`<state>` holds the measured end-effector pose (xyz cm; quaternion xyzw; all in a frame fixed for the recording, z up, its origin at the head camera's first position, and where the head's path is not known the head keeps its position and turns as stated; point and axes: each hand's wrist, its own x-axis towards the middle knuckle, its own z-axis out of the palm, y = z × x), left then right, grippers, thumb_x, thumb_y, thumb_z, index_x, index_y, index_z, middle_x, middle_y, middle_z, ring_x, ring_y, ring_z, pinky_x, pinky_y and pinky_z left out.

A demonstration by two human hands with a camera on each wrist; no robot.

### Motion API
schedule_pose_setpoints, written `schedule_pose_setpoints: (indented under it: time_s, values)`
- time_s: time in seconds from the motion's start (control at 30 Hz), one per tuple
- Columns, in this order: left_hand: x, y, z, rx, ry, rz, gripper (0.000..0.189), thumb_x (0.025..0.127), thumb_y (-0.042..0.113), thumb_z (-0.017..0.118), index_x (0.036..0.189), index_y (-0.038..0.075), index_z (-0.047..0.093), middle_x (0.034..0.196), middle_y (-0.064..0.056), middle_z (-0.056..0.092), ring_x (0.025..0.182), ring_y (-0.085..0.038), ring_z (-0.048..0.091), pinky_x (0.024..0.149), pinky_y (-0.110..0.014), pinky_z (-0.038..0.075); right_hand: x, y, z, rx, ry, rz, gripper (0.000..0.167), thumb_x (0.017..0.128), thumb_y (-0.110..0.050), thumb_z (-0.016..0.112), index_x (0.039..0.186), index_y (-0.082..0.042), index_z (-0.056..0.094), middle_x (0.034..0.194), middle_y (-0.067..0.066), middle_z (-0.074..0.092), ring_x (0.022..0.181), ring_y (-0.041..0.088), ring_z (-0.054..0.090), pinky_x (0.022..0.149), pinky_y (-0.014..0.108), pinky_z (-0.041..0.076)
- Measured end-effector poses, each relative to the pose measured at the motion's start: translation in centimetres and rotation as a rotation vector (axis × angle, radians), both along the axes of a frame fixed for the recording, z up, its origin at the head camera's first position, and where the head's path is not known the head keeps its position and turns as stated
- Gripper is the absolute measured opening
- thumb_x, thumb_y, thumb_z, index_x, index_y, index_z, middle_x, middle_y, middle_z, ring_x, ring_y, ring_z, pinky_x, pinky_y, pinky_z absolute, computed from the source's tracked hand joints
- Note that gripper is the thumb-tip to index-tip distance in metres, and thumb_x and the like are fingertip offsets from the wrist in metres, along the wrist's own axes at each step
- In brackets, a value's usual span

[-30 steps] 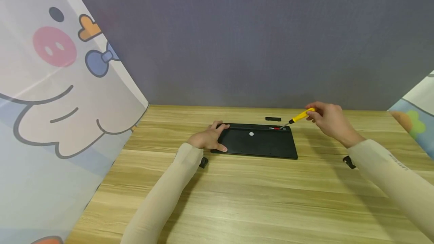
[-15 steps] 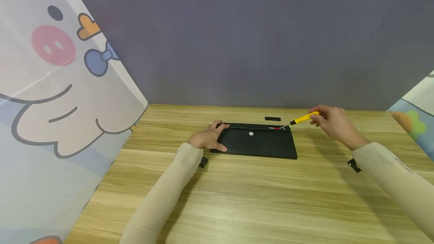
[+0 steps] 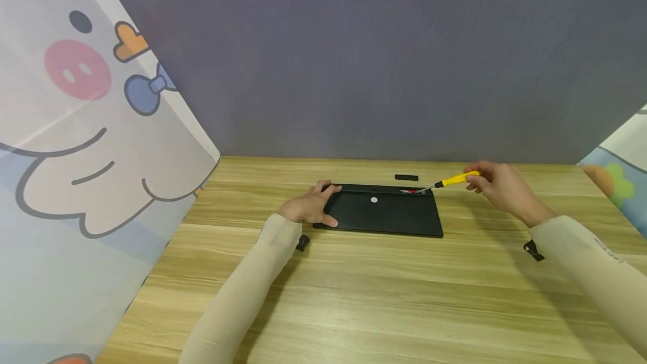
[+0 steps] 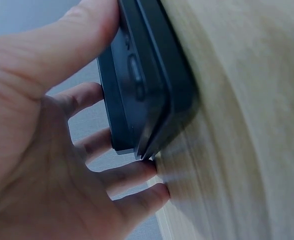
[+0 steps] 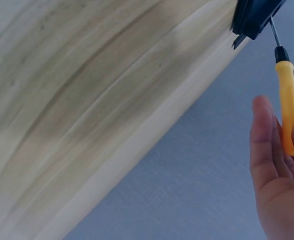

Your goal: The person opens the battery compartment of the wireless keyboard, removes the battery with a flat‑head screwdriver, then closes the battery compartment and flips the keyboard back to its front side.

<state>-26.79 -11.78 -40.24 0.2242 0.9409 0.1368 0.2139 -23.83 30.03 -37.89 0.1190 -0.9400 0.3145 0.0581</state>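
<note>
A black keyboard (image 3: 381, 215) lies face down on the wooden table, its underside with a round white sticker showing. My left hand (image 3: 308, 205) grips its left end, thumb near the front edge and fingers at the back edge; in the left wrist view the thumb (image 4: 89, 32) rests on the keyboard. My right hand (image 3: 501, 187) pinches the handle end of a yellow screwdriver (image 3: 457, 179). Its metal shaft reaches down leftward into the open battery compartment at the keyboard's back right, by a red and silver battery (image 3: 411, 191). Exactly what the tip touches is too small to tell.
A small black battery cover (image 3: 406, 177) lies behind the keyboard. A grey panel (image 3: 384, 60) stands along the table's back edge, with a cartoon-printed cloth (image 3: 141, 162) at the left. Black wrist straps (image 3: 533, 250) show below both forearms.
My right hand has drifted right and slightly toward me, and the screwdriver lies at a lower slant, its tip still at the compartment. The left hand and keyboard stay put.
</note>
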Motion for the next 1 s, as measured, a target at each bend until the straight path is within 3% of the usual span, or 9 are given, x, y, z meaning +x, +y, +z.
schedule_pose_setpoints:
  time_s: [0.4,0.67,1.0]
  values:
    - [0.1,0.1,0.1,-0.013,-0.008,-0.004,0.089,0.083,0.042,0.070,0.152,0.030,0.016,0.156,-0.003,-0.003,0.141,-0.029,0.009,0.100,-0.051,0.033,0.2,0.5,-0.4,0.004,-0.016,0.035,0.020,0.094,-0.003,0.058,0.110,0.009,0.060,0.091,0.022,0.065,0.075,0.032,0.065,0.057,0.029,0.052]
    - [0.3,0.1,0.3,-0.009,-0.009,-0.004,0.089,0.083,0.042,0.070,0.152,0.030,0.016,0.156,-0.004,-0.002,0.141,-0.029,0.009,0.100,-0.051,0.033,0.2,0.8,-0.7,0.011,-0.034,0.038,0.019,0.094,-0.002,0.057,0.108,0.010,0.060,0.084,0.014,0.066,0.072,0.030,0.065,0.056,0.031,0.052]
    - [0.3,0.1,0.5,-0.011,-0.007,-0.008,0.089,0.083,0.042,0.070,0.152,0.029,0.016,0.156,-0.004,-0.002,0.141,-0.029,0.009,0.100,-0.051,0.033,0.2,1.3,-1.4,0.014,-0.056,0.040,0.020,0.096,-0.005,0.056,0.109,0.009,0.060,0.084,0.015,0.067,0.072,0.029,0.066,0.057,0.032,0.053]
